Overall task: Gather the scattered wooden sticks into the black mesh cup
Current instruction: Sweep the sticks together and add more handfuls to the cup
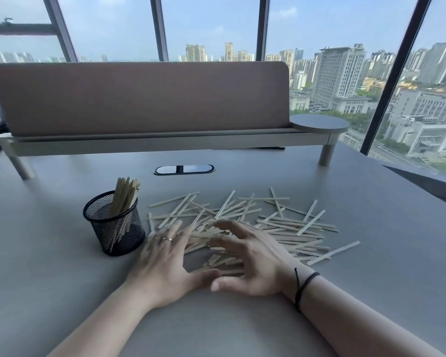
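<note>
A black mesh cup [115, 225] stands upright on the grey table, left of centre, with a bundle of wooden sticks [125, 195] leaning inside it. To the cup's right, a wide loose pile of pale wooden sticks [276, 222] lies scattered flat on the table. My left hand [165, 258], wearing a ring, is spread flat at the pile's near-left edge, just right of the cup. My right hand [250, 258] is spread over the near part of the pile with fingers apart and curved. The two thumbs nearly touch. Neither hand grips a stick. The fingers are motion-blurred.
The grey table [371, 292] has an oval cable port [183, 169] behind the pile. A raised shelf with a brown divider panel [139, 99] runs along the back, ending in a round platform [319, 123]. Large windows stand behind; the table's right edge slants away.
</note>
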Demonstrator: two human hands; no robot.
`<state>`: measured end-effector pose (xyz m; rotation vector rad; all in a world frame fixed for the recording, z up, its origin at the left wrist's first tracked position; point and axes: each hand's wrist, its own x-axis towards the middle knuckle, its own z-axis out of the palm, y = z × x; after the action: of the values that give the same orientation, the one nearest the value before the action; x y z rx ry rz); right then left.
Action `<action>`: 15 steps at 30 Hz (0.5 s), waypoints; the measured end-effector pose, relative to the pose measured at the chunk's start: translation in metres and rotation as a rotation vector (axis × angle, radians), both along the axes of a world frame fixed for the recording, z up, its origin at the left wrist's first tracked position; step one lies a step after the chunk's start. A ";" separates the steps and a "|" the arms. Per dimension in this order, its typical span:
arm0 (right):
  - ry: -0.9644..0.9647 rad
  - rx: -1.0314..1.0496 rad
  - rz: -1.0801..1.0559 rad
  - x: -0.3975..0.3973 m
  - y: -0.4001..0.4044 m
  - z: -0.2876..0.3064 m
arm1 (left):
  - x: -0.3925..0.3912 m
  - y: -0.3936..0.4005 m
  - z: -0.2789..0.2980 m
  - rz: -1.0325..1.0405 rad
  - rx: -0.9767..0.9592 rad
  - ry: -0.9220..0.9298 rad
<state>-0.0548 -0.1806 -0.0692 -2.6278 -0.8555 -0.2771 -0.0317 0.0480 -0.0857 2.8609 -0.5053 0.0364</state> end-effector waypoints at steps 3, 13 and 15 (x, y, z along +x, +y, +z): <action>-0.062 0.057 -0.022 0.010 0.006 0.000 | 0.006 -0.001 -0.001 -0.015 0.013 0.038; 0.000 0.051 -0.860 0.012 -0.091 -0.007 | 0.024 -0.002 0.004 0.088 -0.057 0.071; 0.103 0.101 -0.926 0.019 -0.103 -0.014 | 0.025 -0.004 0.004 0.075 -0.070 0.086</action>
<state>-0.0357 -0.2834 -0.0829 -2.7196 0.4485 -0.3866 -0.0067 0.0443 -0.0813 2.7976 -0.3716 -0.0546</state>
